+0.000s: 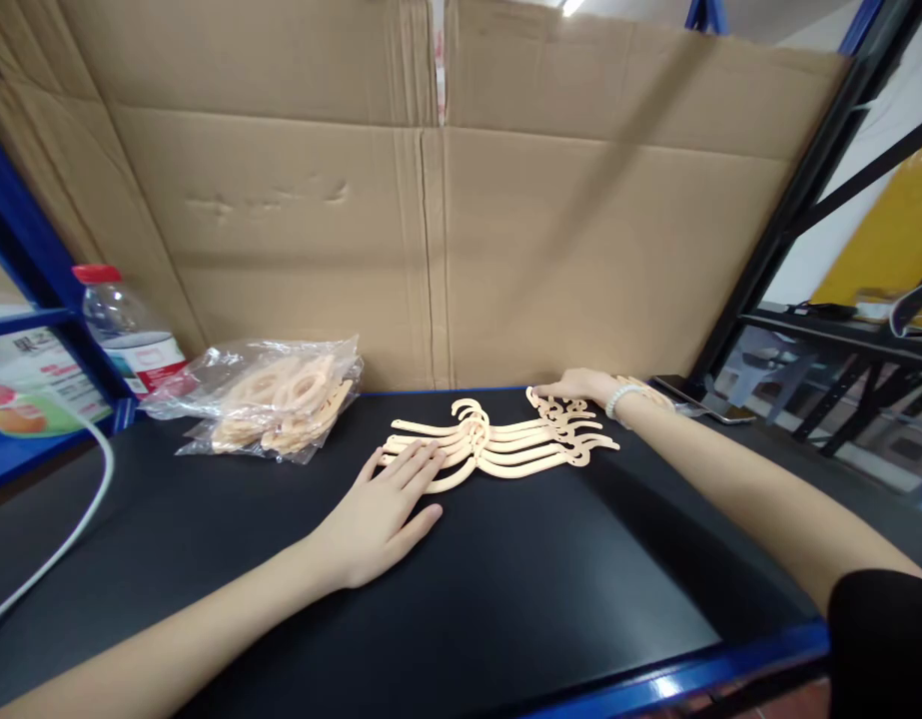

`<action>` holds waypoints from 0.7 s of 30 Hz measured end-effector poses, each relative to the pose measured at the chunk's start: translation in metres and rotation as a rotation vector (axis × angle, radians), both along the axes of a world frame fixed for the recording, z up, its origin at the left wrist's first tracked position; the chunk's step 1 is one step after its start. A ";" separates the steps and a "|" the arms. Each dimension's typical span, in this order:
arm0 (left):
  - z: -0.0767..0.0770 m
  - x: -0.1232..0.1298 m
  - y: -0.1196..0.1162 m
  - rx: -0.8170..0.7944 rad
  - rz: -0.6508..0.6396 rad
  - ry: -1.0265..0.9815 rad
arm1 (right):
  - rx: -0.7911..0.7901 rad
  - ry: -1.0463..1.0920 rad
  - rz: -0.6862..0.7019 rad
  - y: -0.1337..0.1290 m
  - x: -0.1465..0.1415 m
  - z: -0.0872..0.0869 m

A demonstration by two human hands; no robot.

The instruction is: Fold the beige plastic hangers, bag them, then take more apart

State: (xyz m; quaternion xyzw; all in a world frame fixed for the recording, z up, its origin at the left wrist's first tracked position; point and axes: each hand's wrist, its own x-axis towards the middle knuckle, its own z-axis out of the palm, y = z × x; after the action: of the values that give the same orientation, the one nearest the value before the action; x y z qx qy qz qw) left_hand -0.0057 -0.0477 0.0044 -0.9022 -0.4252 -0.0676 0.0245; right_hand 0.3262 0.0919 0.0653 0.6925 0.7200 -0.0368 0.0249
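This looks like a packing or work station in a workshop or storeroom, though the exact kind cannot be told. A black surface [550, 589] sits in a blue metal frame [655, 689], backed by tall cardboard sheets [296, 230]. Clear plastic bags [281, 399] of cream-coloured parts lie on it, and black metal racking [775, 230] stands at the right, beside a yellow panel [884, 235].

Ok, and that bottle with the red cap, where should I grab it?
I'd come down from above and pinch the red-capped bottle around its narrow neck, just under the cap. It stands cap up with that end exposed, while the clear plastic bag crowds its lower right side.
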 end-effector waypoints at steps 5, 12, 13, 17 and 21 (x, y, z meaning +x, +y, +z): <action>0.006 0.002 -0.004 -0.055 0.019 0.025 | -0.163 -0.038 0.068 0.019 -0.026 -0.012; -0.006 -0.002 0.002 0.008 -0.015 -0.027 | -0.083 -0.037 0.234 0.026 -0.009 -0.021; -0.007 -0.003 0.002 0.014 -0.018 -0.033 | -0.054 -0.024 0.266 0.025 -0.004 -0.024; -0.007 -0.003 0.002 0.017 -0.014 -0.036 | 0.067 0.056 0.417 0.017 0.009 -0.034; -0.004 0.001 0.001 -0.008 0.006 -0.015 | 0.166 0.106 0.509 0.018 0.010 -0.038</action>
State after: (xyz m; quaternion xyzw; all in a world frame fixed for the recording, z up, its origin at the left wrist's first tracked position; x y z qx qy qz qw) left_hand -0.0051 -0.0463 0.0006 -0.9005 -0.4284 -0.0728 0.0179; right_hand 0.3360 0.1102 0.0270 0.4858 0.8719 -0.0064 -0.0610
